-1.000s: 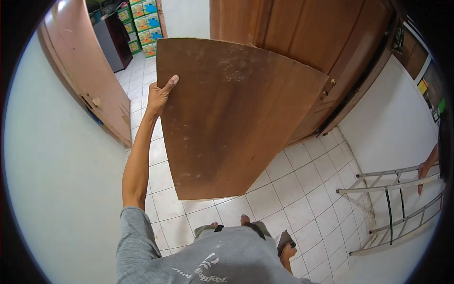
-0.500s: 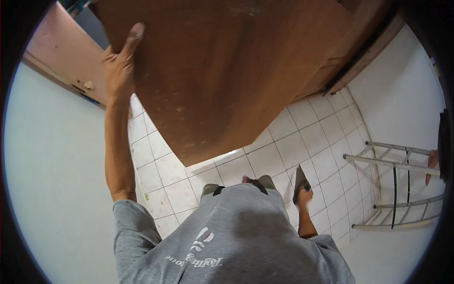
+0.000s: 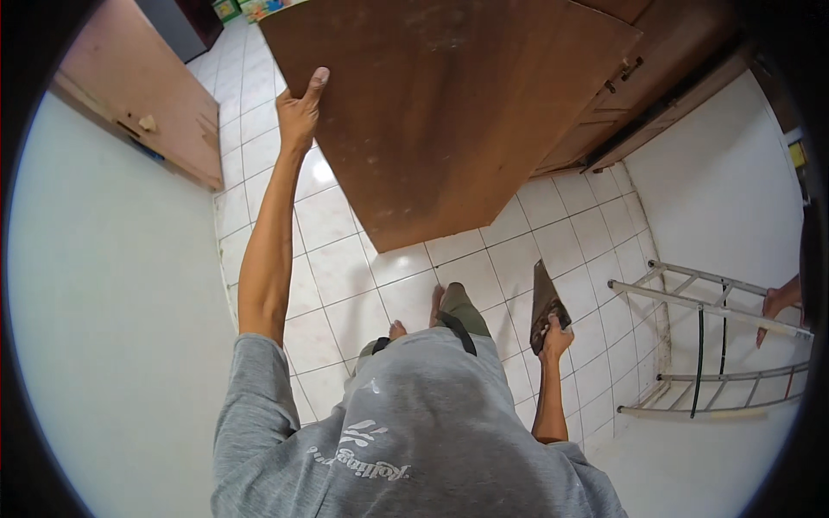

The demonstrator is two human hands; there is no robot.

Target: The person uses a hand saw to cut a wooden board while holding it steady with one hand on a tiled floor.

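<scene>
The left hand (image 3: 300, 116) grips the left edge of a large brown wooden board (image 3: 449, 112), steadying it upright above the tiled floor (image 3: 345, 259), while the right hand (image 3: 555, 338) clasps a handsaw (image 3: 544, 302) pointing down.

- You stood in a home interior under repair: white floor tiles (image 3: 345, 250) underfoot and plain white walls (image 3: 112, 302).
- Brown wooden doors (image 3: 682, 60) stood at one o'clock.
- A metal ladder (image 3: 717, 345) leaned at four o'clock.
</scene>
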